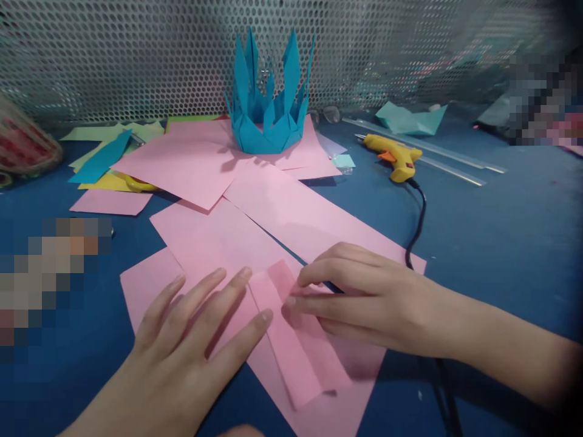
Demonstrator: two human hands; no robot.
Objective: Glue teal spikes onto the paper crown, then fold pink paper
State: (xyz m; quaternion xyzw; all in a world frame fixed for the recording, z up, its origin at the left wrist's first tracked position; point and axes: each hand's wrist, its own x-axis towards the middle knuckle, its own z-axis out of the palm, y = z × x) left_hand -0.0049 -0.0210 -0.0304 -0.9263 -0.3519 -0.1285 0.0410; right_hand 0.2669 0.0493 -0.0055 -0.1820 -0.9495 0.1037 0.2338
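Note:
A strip of pink paper [286, 346], folded lengthwise, lies slanted on larger pink sheets [218, 233]. Spread flat, my left hand [191, 340] rests on the sheets to its left, and my thumb touches the strip's left edge. From the right comes my right hand [364, 297], its fingers bent and drawn together on the raised right flap of the strip near its upper part. That flap casts a shadow along the crease. Exactly how the right fingertips grip the paper is partly hidden.
Behind stands a blue paper crown [268, 133] on pink sheets, before a perforated metal panel [136, 60]. A yellow glue gun [394, 156] with a black cord [421, 218] lies right, near clear sticks [450, 170] and a folded mint paper [410, 119]. Blue paper [102, 159] lies left.

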